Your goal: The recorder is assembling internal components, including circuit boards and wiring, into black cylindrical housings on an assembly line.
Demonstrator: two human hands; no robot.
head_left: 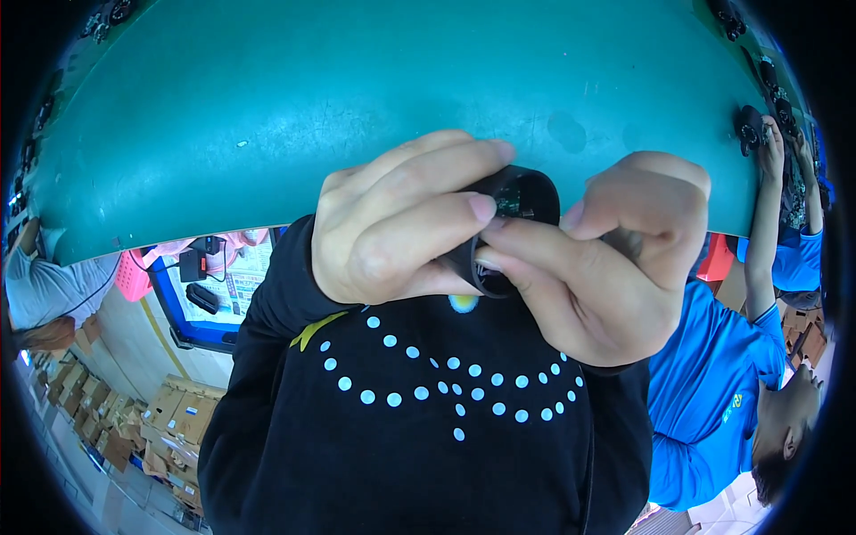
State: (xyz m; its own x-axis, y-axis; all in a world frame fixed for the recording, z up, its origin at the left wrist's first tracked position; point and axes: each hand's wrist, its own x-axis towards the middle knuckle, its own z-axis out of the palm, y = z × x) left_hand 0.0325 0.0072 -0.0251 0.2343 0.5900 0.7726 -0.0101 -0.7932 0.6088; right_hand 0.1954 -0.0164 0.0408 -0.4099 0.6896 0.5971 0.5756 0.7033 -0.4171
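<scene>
My left hand (401,218) is closed around a black, round, hollow housing (537,185), its fingers wrapped over the outside. Inside the housing a green circuit board (514,201) shows in part. From the other side my right hand (620,254) reaches to the opening, with its thumb and index fingertip pinched together at the rim. Whatever those fingertips hold, if anything, is hidden. Both hands are above the near edge of the green table (357,71), close to my chest.
On the left stands a blue crate (183,312) lined with newspaper, holding black parts (203,299). Beside it is a pink basket (134,275). Cardboard boxes (183,410) are stacked behind. To the right a person in a blue shirt (713,392) handles a black part (752,129). Another person (67,285) sits at the left.
</scene>
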